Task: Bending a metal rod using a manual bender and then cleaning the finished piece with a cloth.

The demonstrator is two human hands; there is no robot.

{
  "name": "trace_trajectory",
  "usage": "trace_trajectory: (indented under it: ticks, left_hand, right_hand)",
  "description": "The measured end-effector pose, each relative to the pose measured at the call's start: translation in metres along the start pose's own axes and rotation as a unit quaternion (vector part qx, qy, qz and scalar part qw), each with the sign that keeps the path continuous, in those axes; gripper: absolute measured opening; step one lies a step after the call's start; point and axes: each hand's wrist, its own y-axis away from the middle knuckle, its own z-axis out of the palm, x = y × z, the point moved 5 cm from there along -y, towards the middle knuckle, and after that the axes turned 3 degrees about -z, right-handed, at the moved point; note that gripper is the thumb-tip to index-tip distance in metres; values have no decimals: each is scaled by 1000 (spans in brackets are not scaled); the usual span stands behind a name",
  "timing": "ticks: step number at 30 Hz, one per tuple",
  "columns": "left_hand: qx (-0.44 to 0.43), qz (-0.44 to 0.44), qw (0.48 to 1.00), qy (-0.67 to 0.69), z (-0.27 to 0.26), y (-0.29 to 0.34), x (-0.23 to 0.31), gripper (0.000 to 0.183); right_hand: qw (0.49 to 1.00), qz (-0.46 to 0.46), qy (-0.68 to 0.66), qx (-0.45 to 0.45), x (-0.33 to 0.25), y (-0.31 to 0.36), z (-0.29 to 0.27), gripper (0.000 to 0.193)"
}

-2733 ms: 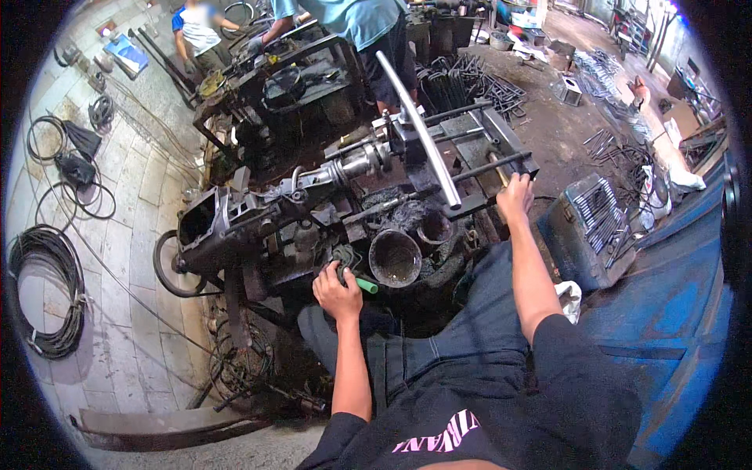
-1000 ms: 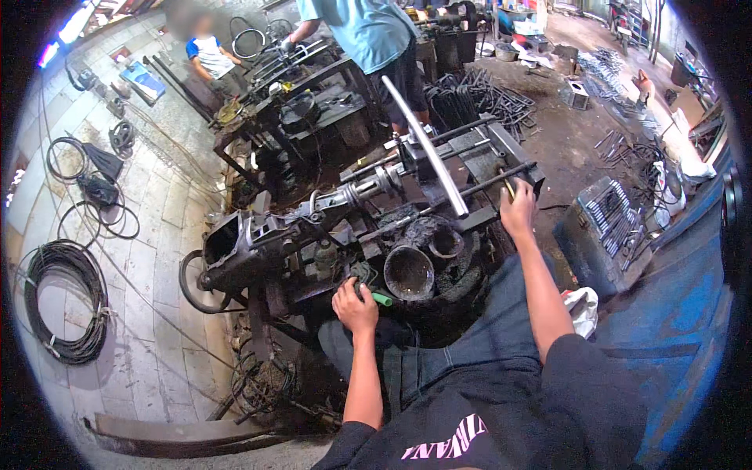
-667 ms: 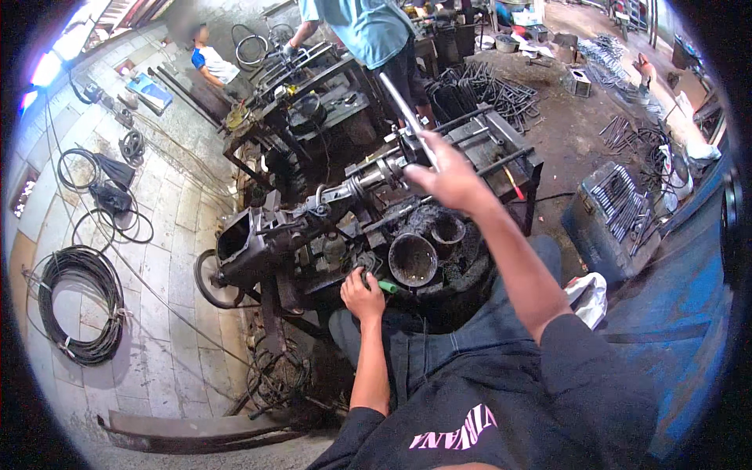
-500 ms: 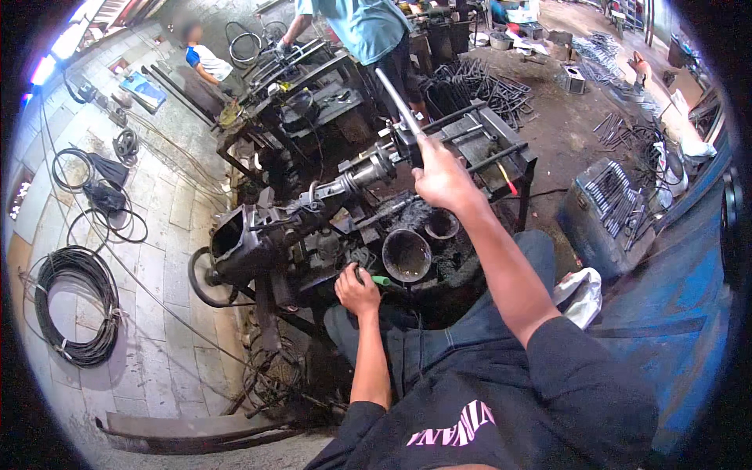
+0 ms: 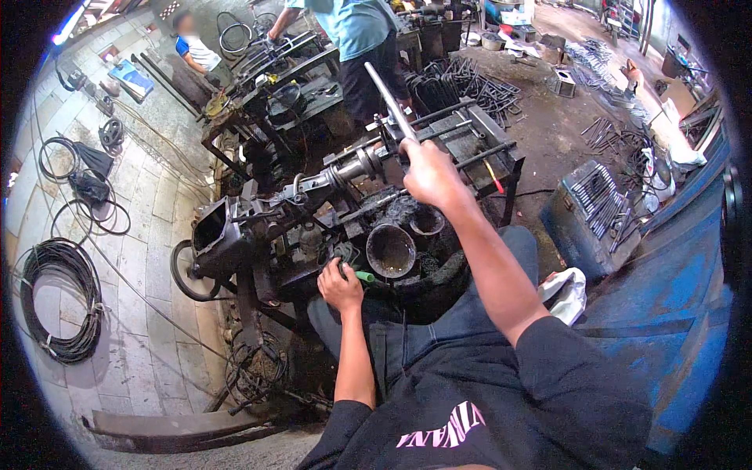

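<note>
My right hand [image 5: 430,174] is wrapped around the lower part of a long metal lever [image 5: 385,94], which slants up and away above the dark, greasy machine [image 5: 362,166]. My left hand [image 5: 340,289] lies at the machine's near side with fingers curled over something dark. A short green handle [image 5: 365,276] pokes out beside its fingers; whether the hand grips that piece is hidden. Just right of it stands a round metal bowl [image 5: 391,251] with dark bits inside. A smaller round container [image 5: 427,220] sits behind the bowl, amid dark metal shavings [image 5: 395,207].
A person in a light blue shirt [image 5: 348,27] works at the bench beyond; another person [image 5: 196,53] is at far left. Bent rods [image 5: 470,86] lie heaped on the floor. On the right, a box [image 5: 583,223] carries metal pieces. A coiled cable [image 5: 59,301] lies left.
The view has shifted slightly, moving the scene a little left. Both hands keep their places, the right on the lever and the left beside the green handle.
</note>
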Motion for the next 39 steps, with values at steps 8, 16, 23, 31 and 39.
trace_trajectory:
  ticks: [8, 16, 23, 31, 39]
  left_hand:
    - [-27, -10, 1000, 13, -1, -3, 0, 31]
    - [-40, -23, 999, 7, -1, 2, -4, 31]
    - [-26, -21, 999, 7, -2, 4, -1, 29]
    - [-29, -17, 999, 13, -3, -4, -4, 28]
    - [-39, -23, 999, 18, -1, -8, 4, 26]
  right_hand:
    - [999, -9, -52, -1, 15, -7, 3, 33]
    - [998, -15, -46, -34, 23, -7, 4, 31]
    - [999, -10, -36, 11, 15, 0, 6, 32]
    - [998, -13, -58, 12, 11, -2, 1, 28]
    - [998, -18, -64, 8, 25, -5, -4, 30]
